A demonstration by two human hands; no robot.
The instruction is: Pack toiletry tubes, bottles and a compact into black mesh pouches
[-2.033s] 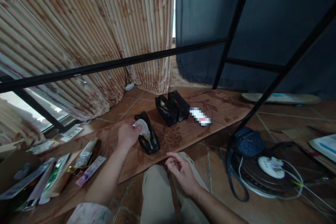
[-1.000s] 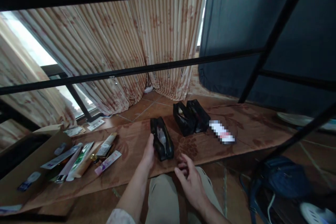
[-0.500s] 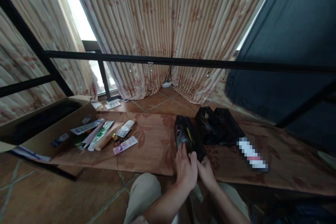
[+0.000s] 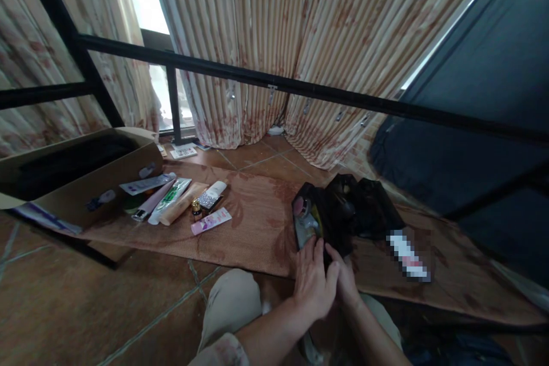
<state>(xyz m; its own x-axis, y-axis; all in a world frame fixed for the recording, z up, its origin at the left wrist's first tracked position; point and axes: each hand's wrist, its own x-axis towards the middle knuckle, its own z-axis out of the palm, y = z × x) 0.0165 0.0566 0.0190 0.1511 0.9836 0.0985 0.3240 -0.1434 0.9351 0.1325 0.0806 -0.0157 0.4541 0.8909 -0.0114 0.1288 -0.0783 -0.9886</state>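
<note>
A black mesh-like pouch (image 4: 326,214) stands on the brown patterned cloth in front of me. Its top gapes, showing a round pinkish lid and pale items inside. My left hand (image 4: 312,274) lies over the pouch's near edge with the fingers stretched forward. At the near right corner, my right hand (image 4: 346,283) has its fingers bent round the pouch's edge; the fingertips are partly hidden. Two more black pouches (image 4: 373,209) stand close behind and to the right.
A cardboard box (image 4: 124,186) with dark contents is at the left. Beside it lie several tubes (image 4: 171,200), a small dark bottle (image 4: 197,209) and a pink tube (image 4: 211,221). A black metal rail (image 4: 240,73) crosses before the curtains (image 4: 257,17). A blurred-out item (image 4: 407,254) lies at the right.
The pouch's top now gapes wider and its contents show more. My hands have shifted slightly to the right with it. The whole view has tilted.
</note>
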